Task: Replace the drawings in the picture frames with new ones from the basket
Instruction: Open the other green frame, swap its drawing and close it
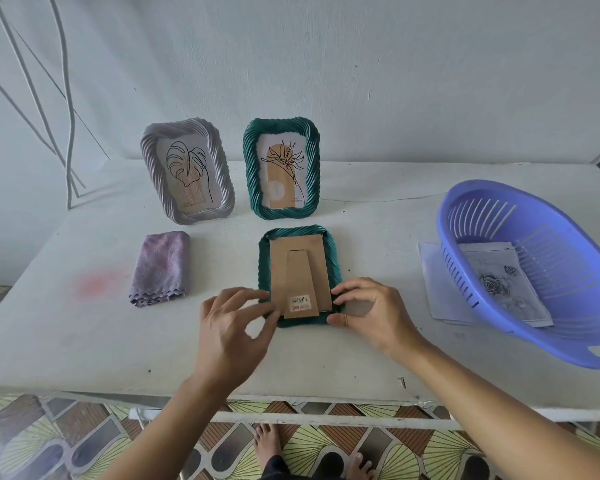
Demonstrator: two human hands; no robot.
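A green frame (333,251) lies face down at the table's middle, its brown cardboard back (298,261) with a folded stand and a barcode sticker facing up. My left hand (236,327) pinches the back's lower left corner. My right hand (368,313) grips the frame's lower right edge. Behind stand a grey frame (187,169) with a leaf drawing and a second green frame (282,168) with a flower drawing. At the right a purple basket (499,209) holds a rose drawing (506,285).
A folded purple cloth (161,268) lies left of the flat frame. Loose sheets of paper (437,282) poke out from under the basket's left side. The white table (84,341) ends just before my feet on the patterned floor.
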